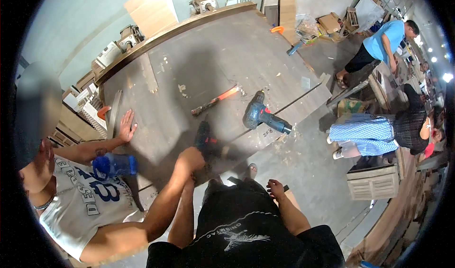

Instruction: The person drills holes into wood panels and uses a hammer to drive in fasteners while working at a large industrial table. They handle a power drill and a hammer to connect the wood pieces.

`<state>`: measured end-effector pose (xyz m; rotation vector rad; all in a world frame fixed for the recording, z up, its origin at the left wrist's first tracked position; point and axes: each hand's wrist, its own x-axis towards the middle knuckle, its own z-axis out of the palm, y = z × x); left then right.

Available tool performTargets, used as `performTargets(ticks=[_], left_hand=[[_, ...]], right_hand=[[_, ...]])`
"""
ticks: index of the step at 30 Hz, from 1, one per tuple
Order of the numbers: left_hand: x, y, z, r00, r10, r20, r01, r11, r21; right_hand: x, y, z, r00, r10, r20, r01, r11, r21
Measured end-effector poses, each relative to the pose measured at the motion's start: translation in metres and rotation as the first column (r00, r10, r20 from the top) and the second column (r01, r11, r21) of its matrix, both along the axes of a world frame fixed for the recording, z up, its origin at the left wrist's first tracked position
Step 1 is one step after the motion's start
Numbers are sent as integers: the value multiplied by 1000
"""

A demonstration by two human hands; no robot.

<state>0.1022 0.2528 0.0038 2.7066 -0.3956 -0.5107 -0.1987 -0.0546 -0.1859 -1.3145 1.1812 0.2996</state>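
My left forearm [186, 216] reaches up to the near edge of the wide grey-brown board [189, 69]. A co-worker's arm and hand [190, 159] cover my left hand, so its fingers are hidden. That co-worker's hand is at a dark drill with red buttons [204, 134], half in shadow at the board's edge. My right hand [275, 188] hangs beside my body off the board, fingers loosely bent and apart, holding nothing visible. Nearest to it on the board lies a blue and black cordless drill [258, 114] on its side. Left of that rests a hammer with a reddish handle [220, 100].
The co-worker in a white top [99, 192] leans in from the left, other hand [127, 126] flat on the board. A clamp with an orange end [277, 30] grips the far right edge. Two people, in blue [384, 40] and black [410, 126], stand right, near wooden panels [374, 183].
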Motion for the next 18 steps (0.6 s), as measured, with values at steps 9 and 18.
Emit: performTargets(ticks=[9,18], left_hand=[[-78,64,-116,906,403,-128,-387,913,129],[-84,59,-87,655,623,-428,-719,338,-608]], right_hand=[[19,-10,3,980,46,192,-29,995,-91],[128,-25,125,834,263,486,-102,938,-332]])
